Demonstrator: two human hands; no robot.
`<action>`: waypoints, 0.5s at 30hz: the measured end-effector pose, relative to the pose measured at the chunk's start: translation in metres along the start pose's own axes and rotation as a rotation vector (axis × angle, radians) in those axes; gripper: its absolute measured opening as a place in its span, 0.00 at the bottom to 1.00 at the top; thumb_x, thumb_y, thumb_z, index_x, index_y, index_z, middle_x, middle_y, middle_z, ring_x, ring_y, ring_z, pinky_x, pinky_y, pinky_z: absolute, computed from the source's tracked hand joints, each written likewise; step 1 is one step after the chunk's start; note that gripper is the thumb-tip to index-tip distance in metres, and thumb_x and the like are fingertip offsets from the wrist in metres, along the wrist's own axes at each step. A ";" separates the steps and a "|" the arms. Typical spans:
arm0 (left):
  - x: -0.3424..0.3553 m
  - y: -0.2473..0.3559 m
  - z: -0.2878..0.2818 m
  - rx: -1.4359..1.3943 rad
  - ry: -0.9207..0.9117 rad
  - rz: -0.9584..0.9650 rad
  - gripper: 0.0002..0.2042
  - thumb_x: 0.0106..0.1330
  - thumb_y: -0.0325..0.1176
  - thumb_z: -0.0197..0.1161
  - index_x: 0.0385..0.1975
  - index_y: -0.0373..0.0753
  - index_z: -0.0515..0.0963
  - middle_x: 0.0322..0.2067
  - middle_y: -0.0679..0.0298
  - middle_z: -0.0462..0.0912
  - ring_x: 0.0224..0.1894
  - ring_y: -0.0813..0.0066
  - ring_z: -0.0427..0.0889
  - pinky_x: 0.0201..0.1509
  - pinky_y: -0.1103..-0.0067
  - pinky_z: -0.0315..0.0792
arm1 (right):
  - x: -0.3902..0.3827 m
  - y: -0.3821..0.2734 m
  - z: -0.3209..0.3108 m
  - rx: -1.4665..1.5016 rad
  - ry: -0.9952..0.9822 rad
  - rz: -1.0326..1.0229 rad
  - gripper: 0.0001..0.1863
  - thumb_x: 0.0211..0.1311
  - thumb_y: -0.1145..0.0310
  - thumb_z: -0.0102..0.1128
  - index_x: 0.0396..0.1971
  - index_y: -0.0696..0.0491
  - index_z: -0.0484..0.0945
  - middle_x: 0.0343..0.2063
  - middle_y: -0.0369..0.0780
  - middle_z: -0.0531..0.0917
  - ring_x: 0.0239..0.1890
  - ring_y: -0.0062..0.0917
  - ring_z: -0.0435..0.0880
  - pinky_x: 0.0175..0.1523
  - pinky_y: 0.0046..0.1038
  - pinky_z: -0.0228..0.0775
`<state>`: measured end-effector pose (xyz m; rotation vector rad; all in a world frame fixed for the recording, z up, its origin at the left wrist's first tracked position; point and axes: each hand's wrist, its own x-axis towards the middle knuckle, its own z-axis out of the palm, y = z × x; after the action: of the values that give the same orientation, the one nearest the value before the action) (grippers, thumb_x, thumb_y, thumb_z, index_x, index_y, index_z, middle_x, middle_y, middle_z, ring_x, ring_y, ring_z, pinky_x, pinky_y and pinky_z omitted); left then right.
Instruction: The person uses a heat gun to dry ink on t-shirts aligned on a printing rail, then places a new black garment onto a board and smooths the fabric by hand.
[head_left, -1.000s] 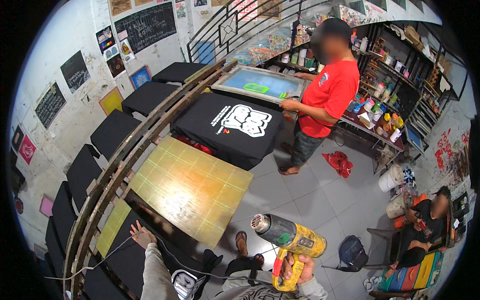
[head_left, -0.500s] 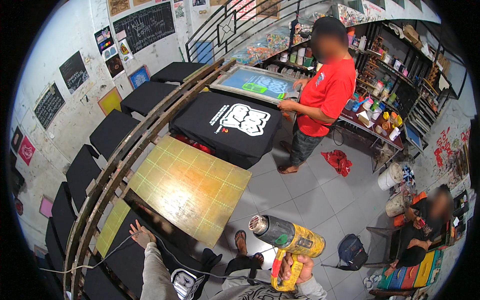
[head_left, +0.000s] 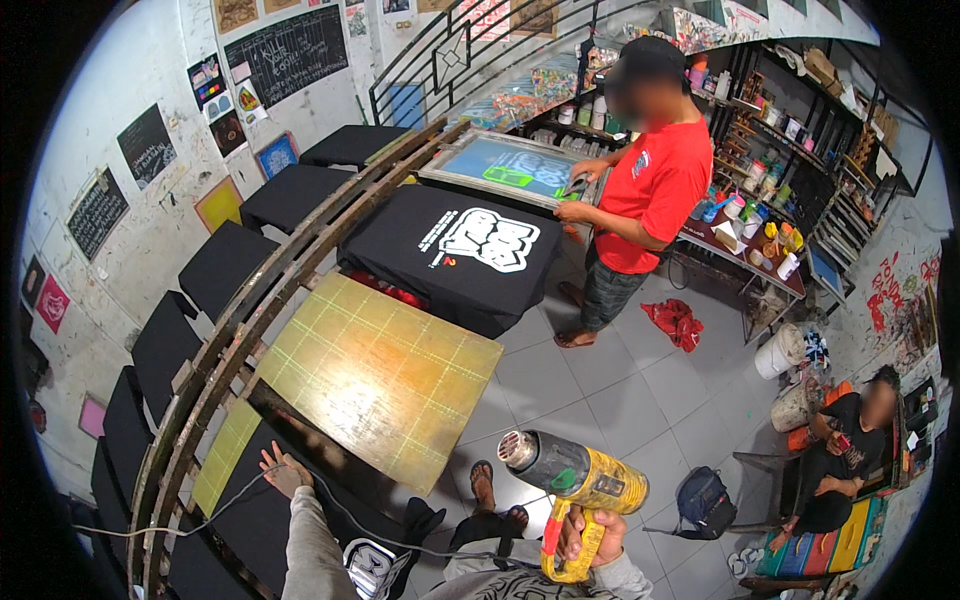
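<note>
My right hand (head_left: 590, 540) grips the yellow handle of a heat gun (head_left: 590, 478), whose metal nozzle points up and left. My left hand (head_left: 283, 468) has its fingers spread on a black shirt-covered board (head_left: 245, 515) at lower left, with a grey power cord (head_left: 349, 522) running by it. A bare platen (head_left: 370, 375), gridded with tape lines, lies beyond. Farther back is a black shirt (head_left: 390, 240) with a white print, beside a screen frame (head_left: 440, 150) held by a co-worker (head_left: 665, 180) in red.
Curved rails (head_left: 200, 390) carry more black-covered boards (head_left: 215, 270) at left. Paint shelves (head_left: 760, 175) stand behind the co-worker. At right are white buckets (head_left: 780, 350), a red cloth (head_left: 672, 322) on the floor, a backpack (head_left: 705, 500) and a seated person (head_left: 840, 460).
The co-worker's far hand has shifted over the screen and the head has tipped down; a white-and-green design now shows on the screen. My hands are almost unmoved.
</note>
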<state>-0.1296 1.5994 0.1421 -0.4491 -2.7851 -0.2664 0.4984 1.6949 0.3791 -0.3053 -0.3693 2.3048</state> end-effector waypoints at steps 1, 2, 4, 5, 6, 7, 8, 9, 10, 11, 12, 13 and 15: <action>0.003 -0.004 0.001 0.001 0.008 -0.001 0.24 0.75 0.49 0.42 0.72 0.64 0.60 0.75 0.68 0.51 0.76 0.54 0.46 0.75 0.55 0.37 | 0.001 0.000 0.000 -0.001 -0.006 0.002 0.18 0.59 0.52 0.50 0.28 0.53 0.70 0.14 0.45 0.76 0.14 0.33 0.75 0.24 0.35 0.70; 0.000 0.002 0.003 0.003 -0.005 -0.001 0.24 0.75 0.49 0.42 0.72 0.64 0.60 0.75 0.68 0.51 0.76 0.54 0.46 0.75 0.55 0.38 | 0.000 0.000 0.000 -0.010 0.002 -0.003 0.18 0.59 0.52 0.50 0.28 0.53 0.70 0.14 0.44 0.75 0.14 0.33 0.75 0.24 0.36 0.70; -0.006 0.012 0.008 0.008 -0.031 0.000 0.24 0.75 0.49 0.43 0.71 0.65 0.60 0.75 0.68 0.52 0.76 0.54 0.46 0.75 0.55 0.38 | -0.001 -0.002 -0.001 -0.029 0.019 -0.013 0.18 0.59 0.52 0.50 0.28 0.53 0.70 0.14 0.44 0.75 0.14 0.33 0.75 0.25 0.36 0.70; -0.003 0.007 0.010 0.013 -0.007 0.001 0.24 0.75 0.49 0.43 0.71 0.65 0.60 0.75 0.68 0.52 0.76 0.54 0.46 0.75 0.55 0.39 | -0.001 -0.002 -0.001 -0.010 -0.012 -0.006 0.18 0.60 0.52 0.50 0.29 0.53 0.70 0.15 0.44 0.76 0.15 0.33 0.75 0.26 0.36 0.69; 0.004 -0.003 0.013 0.022 0.023 -0.002 0.24 0.75 0.49 0.43 0.71 0.65 0.60 0.75 0.68 0.53 0.76 0.55 0.46 0.75 0.55 0.39 | 0.001 -0.001 -0.003 0.014 -0.050 0.005 0.18 0.61 0.52 0.50 0.30 0.53 0.71 0.16 0.45 0.77 0.17 0.33 0.75 0.27 0.35 0.68; 0.011 -0.014 0.014 0.033 0.055 -0.005 0.24 0.75 0.49 0.43 0.71 0.65 0.60 0.75 0.69 0.53 0.76 0.55 0.46 0.75 0.55 0.39 | 0.002 0.000 -0.003 0.040 -0.088 0.017 0.18 0.62 0.51 0.50 0.31 0.53 0.71 0.18 0.45 0.77 0.18 0.33 0.75 0.28 0.35 0.67; 0.009 -0.012 0.015 0.027 0.041 -0.002 0.24 0.75 0.49 0.44 0.71 0.66 0.60 0.75 0.69 0.53 0.76 0.55 0.46 0.75 0.56 0.39 | 0.002 0.000 -0.004 0.033 -0.087 0.014 0.18 0.62 0.51 0.49 0.31 0.53 0.71 0.18 0.45 0.77 0.18 0.33 0.75 0.28 0.35 0.67; 0.007 -0.010 0.014 0.023 0.029 -0.001 0.24 0.75 0.49 0.44 0.71 0.66 0.60 0.75 0.69 0.53 0.76 0.55 0.46 0.75 0.56 0.39 | 0.002 0.000 -0.004 0.028 -0.087 0.013 0.18 0.62 0.51 0.49 0.31 0.53 0.72 0.18 0.45 0.77 0.18 0.33 0.75 0.28 0.35 0.67; 0.007 -0.010 0.013 0.019 0.019 0.000 0.24 0.75 0.49 0.44 0.71 0.66 0.60 0.75 0.69 0.53 0.76 0.55 0.46 0.75 0.56 0.39 | 0.002 -0.001 -0.004 0.025 -0.089 0.012 0.18 0.63 0.51 0.49 0.31 0.53 0.72 0.18 0.45 0.77 0.18 0.33 0.75 0.28 0.35 0.67; 0.002 -0.002 0.010 0.019 -0.017 0.002 0.24 0.75 0.48 0.42 0.72 0.66 0.58 0.75 0.67 0.52 0.76 0.53 0.46 0.75 0.55 0.39 | 0.001 -0.001 -0.005 0.020 -0.084 0.009 0.17 0.63 0.51 0.49 0.31 0.52 0.72 0.18 0.44 0.77 0.19 0.33 0.75 0.28 0.35 0.67; -0.002 0.004 0.005 0.022 -0.051 0.003 0.25 0.76 0.47 0.41 0.72 0.65 0.56 0.75 0.65 0.50 0.76 0.51 0.47 0.75 0.54 0.40 | 0.001 -0.002 -0.005 0.018 -0.080 0.008 0.17 0.63 0.51 0.49 0.31 0.52 0.72 0.18 0.44 0.77 0.19 0.33 0.75 0.28 0.35 0.67; -0.005 0.011 0.000 0.024 -0.085 0.003 0.25 0.76 0.46 0.39 0.73 0.65 0.54 0.76 0.63 0.49 0.76 0.49 0.47 0.76 0.53 0.40 | 0.000 -0.002 -0.005 0.016 -0.077 0.007 0.17 0.63 0.51 0.49 0.31 0.52 0.72 0.18 0.44 0.77 0.19 0.33 0.75 0.29 0.35 0.67; -0.004 0.010 -0.008 0.034 -0.102 -0.007 0.25 0.76 0.46 0.39 0.73 0.65 0.54 0.76 0.63 0.49 0.76 0.49 0.47 0.76 0.53 0.42 | 0.001 -0.002 -0.004 0.019 -0.077 0.016 0.17 0.63 0.51 0.49 0.32 0.52 0.72 0.18 0.44 0.77 0.19 0.33 0.75 0.29 0.35 0.67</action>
<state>-0.1204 1.6060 0.1499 -0.4564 -2.8868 -0.2022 0.5006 1.6976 0.3764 -0.2105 -0.3841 2.3394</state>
